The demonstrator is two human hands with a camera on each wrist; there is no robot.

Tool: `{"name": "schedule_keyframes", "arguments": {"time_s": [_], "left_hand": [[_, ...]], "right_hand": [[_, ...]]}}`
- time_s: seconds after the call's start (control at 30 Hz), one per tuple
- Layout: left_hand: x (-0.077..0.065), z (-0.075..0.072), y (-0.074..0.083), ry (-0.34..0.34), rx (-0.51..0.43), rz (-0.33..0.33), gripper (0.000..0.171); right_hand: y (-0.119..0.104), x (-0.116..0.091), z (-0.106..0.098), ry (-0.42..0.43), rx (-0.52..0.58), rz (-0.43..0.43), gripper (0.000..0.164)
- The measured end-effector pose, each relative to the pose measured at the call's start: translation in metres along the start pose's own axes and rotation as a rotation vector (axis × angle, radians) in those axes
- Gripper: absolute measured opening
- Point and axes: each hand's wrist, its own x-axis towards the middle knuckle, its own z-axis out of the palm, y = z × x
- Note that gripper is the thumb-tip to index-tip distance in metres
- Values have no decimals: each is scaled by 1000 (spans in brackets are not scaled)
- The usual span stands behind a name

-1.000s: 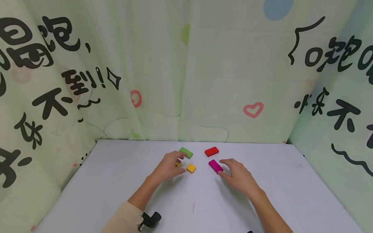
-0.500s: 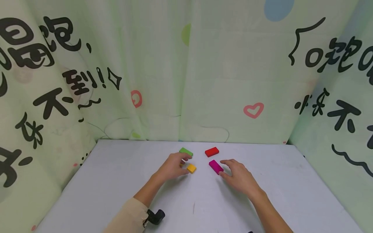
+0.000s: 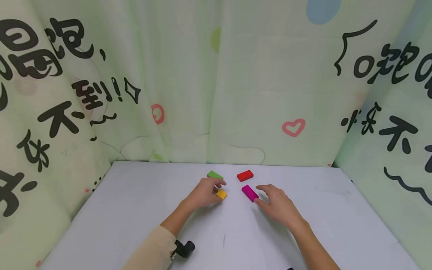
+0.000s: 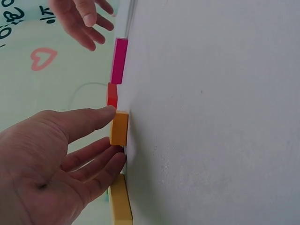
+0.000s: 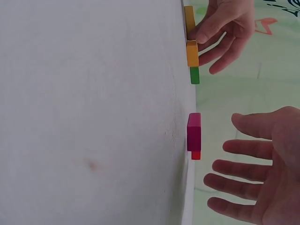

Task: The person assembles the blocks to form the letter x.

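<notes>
My left hand (image 3: 206, 193) is over the table around a small orange block (image 3: 221, 194), its fingers loosely bent. In the left wrist view the thumb tip lies at the orange block's (image 4: 120, 128) upper end and the fingertips beside its lower end. A longer yellow block (image 4: 120, 201) stands below those fingers; in the head view the left hand hides it. Just right of a magenta block (image 3: 249, 193) hovers my right hand (image 3: 278, 204), fingers spread and holding nothing. The right wrist view shows a gap between its fingertips and the magenta block (image 5: 194, 132).
Behind the left hand lies a green block (image 3: 215, 174), partly covered by its fingers. A red block (image 3: 245, 176) lies behind the magenta one. The white table (image 3: 222, 232) ends at a pale green printed curtain (image 3: 249, 93) at the back and sides.
My left hand has moved right, from beside the small orange block to around it, and now covers the yellow block. The right hand and the blocks have hardly moved.
</notes>
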Motion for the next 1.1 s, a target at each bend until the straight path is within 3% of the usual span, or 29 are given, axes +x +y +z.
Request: {"name": "schedule_keyframes", "arguments": {"time_s": [1.1], "left_hand": [[2,11,7,32,83,-5,32]], "right_hand": [[1,-1,-1,-23,-3,19,48]]}}
